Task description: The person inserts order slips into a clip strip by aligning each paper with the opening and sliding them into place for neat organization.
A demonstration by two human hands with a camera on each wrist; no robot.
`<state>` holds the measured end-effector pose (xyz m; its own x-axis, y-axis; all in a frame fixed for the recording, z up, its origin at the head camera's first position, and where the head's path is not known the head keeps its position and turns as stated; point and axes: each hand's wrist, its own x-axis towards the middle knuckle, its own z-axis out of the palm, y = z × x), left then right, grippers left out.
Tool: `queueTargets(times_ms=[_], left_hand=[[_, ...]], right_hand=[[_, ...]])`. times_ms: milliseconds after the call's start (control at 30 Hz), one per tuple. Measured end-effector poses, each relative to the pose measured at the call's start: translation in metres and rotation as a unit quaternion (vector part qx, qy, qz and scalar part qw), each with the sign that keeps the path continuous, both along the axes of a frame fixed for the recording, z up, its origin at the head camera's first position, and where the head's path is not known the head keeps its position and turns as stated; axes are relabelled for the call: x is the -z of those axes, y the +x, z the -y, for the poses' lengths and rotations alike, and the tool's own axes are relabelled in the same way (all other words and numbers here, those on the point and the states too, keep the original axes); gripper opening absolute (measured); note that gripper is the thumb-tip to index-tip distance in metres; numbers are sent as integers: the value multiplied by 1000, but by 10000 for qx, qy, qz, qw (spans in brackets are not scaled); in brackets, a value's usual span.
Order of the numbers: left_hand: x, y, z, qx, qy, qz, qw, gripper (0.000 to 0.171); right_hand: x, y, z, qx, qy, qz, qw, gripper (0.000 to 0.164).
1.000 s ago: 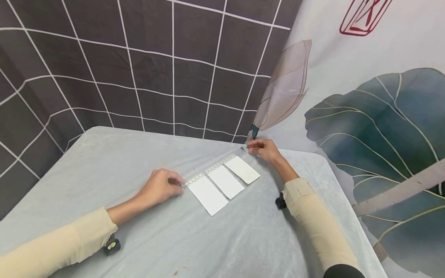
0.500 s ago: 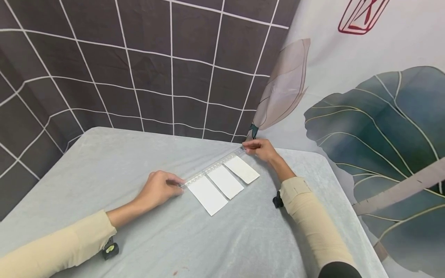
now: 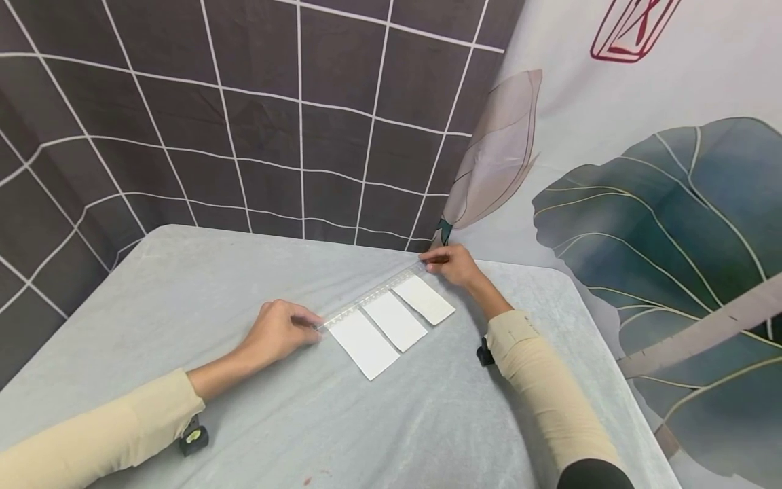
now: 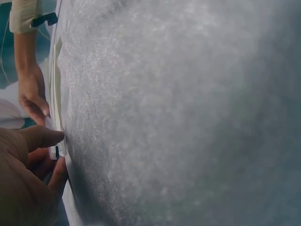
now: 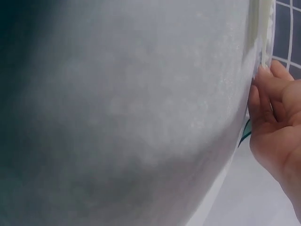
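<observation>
A clear ruler (image 3: 373,293) lies slantwise on the cloth-covered table, along the upper ends of three white paper pieces. My left hand (image 3: 280,333) pinches the ruler's near left end between thumb and fingers; the left wrist view shows that ruler end (image 4: 54,152) between the fingertips. At the far right end, my right hand (image 3: 453,263) pinches the ruler too, its fingertips covering that tip. The papers descend in length from left to right: a long one (image 3: 364,345), a middle one (image 3: 395,320) and a short one (image 3: 424,299), with narrow gaps between.
The pale grey tablecloth (image 3: 244,272) spreads on all sides of the papers. A dark gridded curtain (image 3: 244,122) hangs behind the table, and a white leaf-printed curtain (image 3: 574,122) hangs at the right.
My right hand has shifted slightly left along the ruler, now covering its far tip. My left hand stays at the near end, and the papers keep their places.
</observation>
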<state>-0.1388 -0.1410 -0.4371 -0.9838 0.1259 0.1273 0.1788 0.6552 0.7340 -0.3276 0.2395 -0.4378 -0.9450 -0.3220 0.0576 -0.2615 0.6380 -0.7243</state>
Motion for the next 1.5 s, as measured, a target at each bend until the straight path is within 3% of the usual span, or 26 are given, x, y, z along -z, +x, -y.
queueTargets(times_ms=[200,300,333,433,600,867,1033,1100,1267,1500], left_hand=[[11,-6,4,205,231,-341,9989,19],[24,-13,9,329,357,-528,9974,19],[23,-12,9,335,350,-490,9976,19],[33,-19,13,372,344,-469,9976,20],[41,-27,18,272,14,-236,9994,21],[23,-23,16,395,364,-285,9981,19],[31,-39,24,264,125,-198,9994,17],[26,-42,24,214,62,-122,9997,17],[-5,-37,21,204,113,-15,9997,19],[-5,-52,25,284,155,-99,9994,19]], right_hand=[[0,-1,2,-81,172,-231,9996,23],[0,-1,2,-148,305,-295,9990,23],[1,-1,2,-170,336,-309,9988,23],[0,-1,2,-224,391,-386,9982,23],[-1,0,2,-246,424,-437,9978,23],[-4,2,3,-267,500,-508,9971,22],[-4,4,2,-179,506,-485,9974,22],[-4,4,2,-157,521,-483,9973,21],[-4,6,-1,-161,525,-464,9974,20],[-1,5,-8,-127,457,-400,9981,20]])
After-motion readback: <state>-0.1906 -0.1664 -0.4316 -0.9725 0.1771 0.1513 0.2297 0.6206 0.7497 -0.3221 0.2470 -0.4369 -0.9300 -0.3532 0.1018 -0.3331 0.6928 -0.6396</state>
